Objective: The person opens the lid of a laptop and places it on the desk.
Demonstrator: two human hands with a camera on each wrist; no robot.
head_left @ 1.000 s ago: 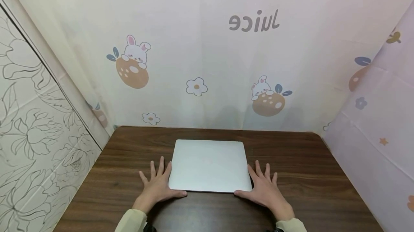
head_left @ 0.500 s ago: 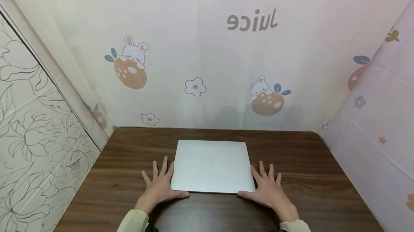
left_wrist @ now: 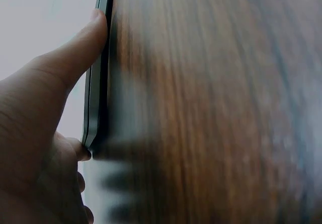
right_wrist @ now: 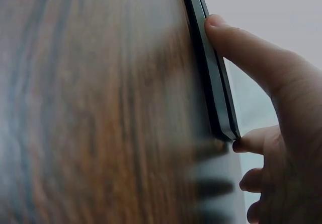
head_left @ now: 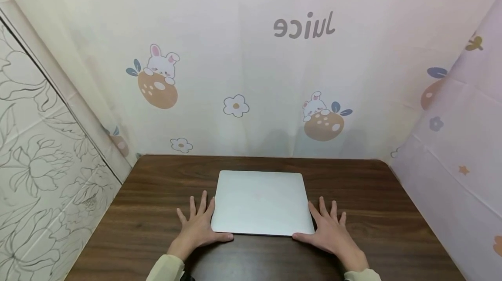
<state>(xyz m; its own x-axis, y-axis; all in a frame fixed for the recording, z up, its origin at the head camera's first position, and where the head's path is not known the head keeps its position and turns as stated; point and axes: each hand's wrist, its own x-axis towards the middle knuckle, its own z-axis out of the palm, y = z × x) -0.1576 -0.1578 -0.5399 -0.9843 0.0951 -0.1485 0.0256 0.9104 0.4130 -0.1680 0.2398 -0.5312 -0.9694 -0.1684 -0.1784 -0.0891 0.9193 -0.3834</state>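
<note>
A closed silver laptop [head_left: 262, 202] lies flat on the dark wooden table [head_left: 262, 259] in the head view. At its near left corner is my left hand [head_left: 198, 228], thumb against the front edge and index finger along the left side. My right hand [head_left: 329, 232] mirrors this at the near right corner. Both hands have straight, spread fingers, the outer ones over the tabletop. In the left wrist view, the left thumb [left_wrist: 80, 48] touches the thin dark edge of the laptop [left_wrist: 95, 93]. The right wrist view has the right thumb [right_wrist: 241, 45] on that same edge.
A pale curtain [head_left: 243, 59] printed with rabbits and flowers hangs behind the table. On the left stands a panel with line-drawn flowers [head_left: 43, 159], and another printed curtain [head_left: 462, 141] hangs on the right.
The laptop has slid a little to the right across the table. Both hands have moved with it, keeping their places at its near corners.
</note>
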